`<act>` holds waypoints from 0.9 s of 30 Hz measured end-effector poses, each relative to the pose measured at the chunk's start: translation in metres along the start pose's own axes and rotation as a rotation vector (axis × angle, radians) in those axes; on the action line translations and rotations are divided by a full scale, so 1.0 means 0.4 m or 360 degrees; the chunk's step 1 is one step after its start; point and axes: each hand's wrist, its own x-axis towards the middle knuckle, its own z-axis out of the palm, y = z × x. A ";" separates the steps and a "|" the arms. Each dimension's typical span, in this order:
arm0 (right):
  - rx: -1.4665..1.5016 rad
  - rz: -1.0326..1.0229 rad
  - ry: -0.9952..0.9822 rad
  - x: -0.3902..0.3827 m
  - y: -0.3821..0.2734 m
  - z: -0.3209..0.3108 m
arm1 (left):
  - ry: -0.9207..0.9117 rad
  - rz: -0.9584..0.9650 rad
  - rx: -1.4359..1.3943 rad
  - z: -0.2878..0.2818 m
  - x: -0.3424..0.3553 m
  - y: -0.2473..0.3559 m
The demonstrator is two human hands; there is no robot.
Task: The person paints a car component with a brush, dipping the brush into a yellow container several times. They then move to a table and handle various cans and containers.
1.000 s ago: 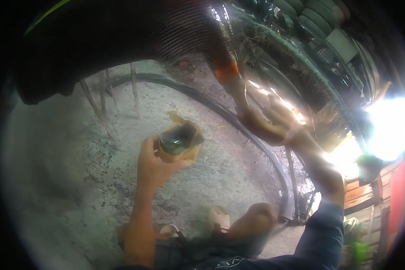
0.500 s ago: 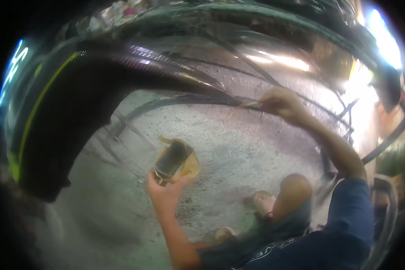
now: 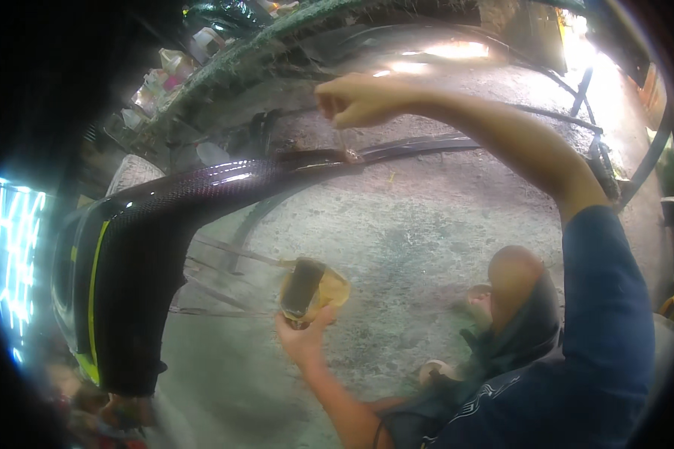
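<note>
My left hand (image 3: 307, 340) is closed around the near end of a small yellowish container (image 3: 334, 290) with a dark, box-shaped middle; what it holds inside is too blurred to tell. My right hand (image 3: 363, 101) is raised over the far end of a long, curved black panel (image 3: 225, 178). Its fingers pinch a thin, pale brush-like tool (image 3: 350, 148), whose lower end appears to touch the panel's narrow arm. The panel is glossy, with a woven pattern on top and a yellow-green stripe down its wide left end.
A thin dark strip (image 3: 427, 146) continues rightward from the panel's narrow end. Slim metal legs (image 3: 225, 280) show beneath the panel. Beyond a greenish ledge (image 3: 277, 41) lie plastic bags and litter (image 3: 174, 66). Bright tube lights (image 3: 19, 262) glow at far left. My bent knee (image 3: 515, 269) is at lower right.
My right hand has moved left and away from me, bringing the brush-like tool to the panel's narrow arm. My left hand still holds the container. The view has shifted, showing more of the panel.
</note>
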 end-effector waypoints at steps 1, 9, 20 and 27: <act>-0.0036 -0.0013 -0.0065 0.026 -0.028 -0.009 | -0.0006 0.0009 0.0006 0.008 -0.001 0.001; 0.0414 -0.0253 -0.0021 0.176 -0.312 -0.076 | -0.0067 -0.0025 -0.0003 0.023 0.009 0.006; 0.2005 0.0480 0.0523 -0.036 -0.020 0.139 | 0.0016 -0.0166 0.0090 0.026 -0.011 0.049; 0.1772 0.1109 0.0628 -0.201 0.236 0.187 | -0.0023 0.0003 0.0065 0.022 -0.005 0.002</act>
